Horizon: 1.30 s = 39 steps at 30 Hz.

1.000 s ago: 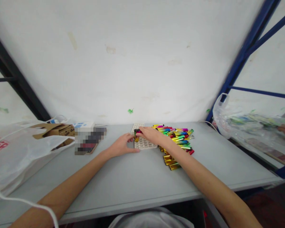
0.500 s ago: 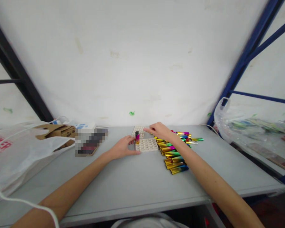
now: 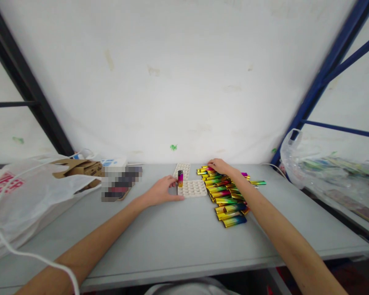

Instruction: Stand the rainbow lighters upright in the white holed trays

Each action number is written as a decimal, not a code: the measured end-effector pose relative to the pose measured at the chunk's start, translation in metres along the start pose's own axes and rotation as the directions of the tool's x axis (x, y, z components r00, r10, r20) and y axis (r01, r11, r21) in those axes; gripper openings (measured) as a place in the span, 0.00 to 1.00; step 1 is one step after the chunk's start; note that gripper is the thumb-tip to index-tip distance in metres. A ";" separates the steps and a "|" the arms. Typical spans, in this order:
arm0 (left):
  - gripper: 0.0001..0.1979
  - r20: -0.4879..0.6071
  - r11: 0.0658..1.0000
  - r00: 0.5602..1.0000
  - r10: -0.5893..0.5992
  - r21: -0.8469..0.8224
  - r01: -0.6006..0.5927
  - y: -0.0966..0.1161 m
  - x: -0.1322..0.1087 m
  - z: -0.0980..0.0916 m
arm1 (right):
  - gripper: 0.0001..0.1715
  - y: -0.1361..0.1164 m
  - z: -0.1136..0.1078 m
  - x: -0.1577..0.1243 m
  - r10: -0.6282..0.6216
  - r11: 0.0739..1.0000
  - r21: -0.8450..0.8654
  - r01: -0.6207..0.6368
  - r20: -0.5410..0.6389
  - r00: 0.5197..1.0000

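A white tray with round sockets lies on the grey table, and a second such tray lies just behind it. One iridescent tube stands upright in the near tray's left corner. My left hand rests against the tray's left edge, fingers curled at the tube's base. To the right lies a heap of shiny gold, green and pink tubes. My right hand sits on the far end of the heap with its fingers bent over the tubes; whether it grips one is hidden.
A white plastic bag and a brown carton lie at the left. A clear bag of goods sits on the neighbouring bench at the right, beside blue frame bars. A white wall stands behind the table.
My right hand let go of the tube standing in the tray and moved right onto the heap of tubes. The left hand stayed at the tray's edge.
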<state>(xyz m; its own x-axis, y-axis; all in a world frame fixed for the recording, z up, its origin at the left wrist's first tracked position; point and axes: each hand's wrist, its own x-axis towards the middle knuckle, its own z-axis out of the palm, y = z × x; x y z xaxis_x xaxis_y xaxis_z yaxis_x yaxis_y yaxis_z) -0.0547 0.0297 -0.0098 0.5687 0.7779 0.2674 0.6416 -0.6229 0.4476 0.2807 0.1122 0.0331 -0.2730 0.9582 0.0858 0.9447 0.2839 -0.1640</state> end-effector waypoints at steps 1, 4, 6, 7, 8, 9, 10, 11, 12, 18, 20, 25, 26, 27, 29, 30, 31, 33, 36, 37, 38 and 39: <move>0.32 -0.001 1.000 1.000 0.003 -0.003 -0.003 0.000 0.000 0.000 | 0.17 0.002 -0.001 0.001 -0.010 1.000 0.013 0.009 0.020 1.000; 0.33 0.001 1.000 1.000 0.011 -0.014 -0.011 0.001 0.000 0.000 | 0.15 0.007 -0.004 0.003 -0.026 0.999 0.047 0.022 0.085 0.996; 0.33 0.000 1.000 1.000 0.008 -0.014 -0.008 0.002 0.000 -0.001 | 0.14 0.010 -0.005 0.004 -0.031 0.998 0.065 0.023 0.133 0.991; 0.33 -0.002 1.000 1.000 0.006 -0.011 -0.006 0.002 0.000 0.000 | 0.14 0.010 -0.005 0.005 -0.032 0.997 0.072 0.021 0.154 0.988; 0.33 -0.005 1.000 1.000 0.004 -0.008 -0.004 0.002 0.000 0.000 | 0.15 0.010 -0.005 0.006 -0.029 0.997 0.077 0.016 0.170 0.985; 0.33 -0.007 1.000 1.000 0.002 -0.006 -0.002 0.002 0.000 0.000 | 0.16 0.008 -0.004 0.008 -0.022 0.997 0.077 0.008 0.180 0.983; 0.33 -0.007 1.000 1.000 0.002 -0.005 -0.002 0.002 0.000 0.000 | 0.17 0.006 -0.003 0.010 -0.011 0.997 0.074 -0.002 0.185 0.983; 0.33 -0.006 1.000 1.000 0.003 -0.005 -0.003 0.002 0.000 0.000 | 0.19 0.004 -0.002 0.012 0.001 0.998 0.068 -0.013 0.186 0.982; 0.33 -0.005 1.000 1.000 0.005 -0.006 -0.005 0.002 0.000 0.000 | 0.21 0.001 -0.001 0.015 0.011 0.998 0.061 -0.023 0.187 0.982; 0.34 0.003 1.000 1.000 0.009 -0.009 -0.009 0.003 0.000 -0.001 | 0.15 -0.017 0.000 0.024 0.018 0.998 0.053 -0.029 0.202 0.979; 0.33 0.005 1.000 1.000 0.013 -0.013 -0.013 0.003 0.000 -0.001 | 0.13 -0.020 -0.002 0.021 0.009 0.998 0.066 -0.022 0.192 0.981; 0.33 0.007 1.000 1.000 0.021 -0.011 -0.021 0.001 0.000 0.000 | 0.14 -0.023 -0.008 0.006 -0.007 0.994 0.106 0.005 0.018 1.000; 0.32 0.005 1.000 1.000 0.021 -0.012 -0.021 0.001 0.000 0.001 | 0.16 -0.022 -0.008 0.003 -0.013 0.990 0.143 0.020 -0.047 0.999; 0.32 0.004 1.000 1.000 0.022 -0.014 -0.021 0.001 0.000 0.001 | 0.16 -0.021 -0.008 -0.001 -0.020 0.978 0.205 0.045 -0.120 0.993; 0.31 -0.001 1.000 1.000 0.023 -0.020 -0.023 0.002 0.000 0.000 | 0.16 -0.019 -0.006 -0.010 -0.022 0.917 0.378 0.127 -0.268 0.963; 0.31 -0.002 0.999 1.000 0.025 -0.022 -0.025 0.002 0.000 0.000 | 0.16 -0.019 -0.005 -0.015 -0.015 0.869 0.464 0.174 -0.328 0.945; 0.30 -0.002 0.999 1.000 0.028 -0.022 -0.028 0.002 0.000 0.000 | 0.18 -0.019 -0.004 -0.020 -0.005 0.818 0.534 0.213 -0.363 0.932; 0.30 -0.005 0.999 0.999 0.032 -0.023 -0.032 0.002 0.000 0.000 | 0.23 -0.021 -0.004 -0.031 0.010 0.734 0.633 0.245 -0.372 0.928; 0.31 -0.009 1.000 1.000 0.025 -0.013 -0.025 0.001 0.000 0.000 | 0.29 -0.033 -0.006 -0.045 0.043 0.579 0.777 0.246 -0.330 0.943; 0.31 -0.009 1.000 1.000 0.022 -0.009 -0.022 0.001 0.000 0.000 | 0.29 -0.039 -0.006 -0.050 0.060 0.512 0.823 0.246 -0.320 0.945; 0.31 -0.007 1.000 1.000 0.020 -0.005 -0.020 0.000 0.000 0.000 | 0.30 -0.046 -0.005 -0.054 0.078 0.441 0.862 0.252 -0.316 0.946; 0.31 -0.005 1.000 1.000 0.018 -0.002 -0.018 0.000 0.000 0.000 | 0.30 -0.053 -0.004 -0.058 0.096 0.372 0.891 0.261 -0.316 0.944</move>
<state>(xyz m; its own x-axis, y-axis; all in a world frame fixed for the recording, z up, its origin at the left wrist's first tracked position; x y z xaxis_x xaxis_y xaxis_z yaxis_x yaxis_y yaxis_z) -0.0545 0.0295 -0.0095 0.5776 0.7670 0.2795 0.6305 -0.6366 0.4440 0.2477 0.0417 0.0411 -0.1100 0.9200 0.3761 0.1190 0.3879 -0.9140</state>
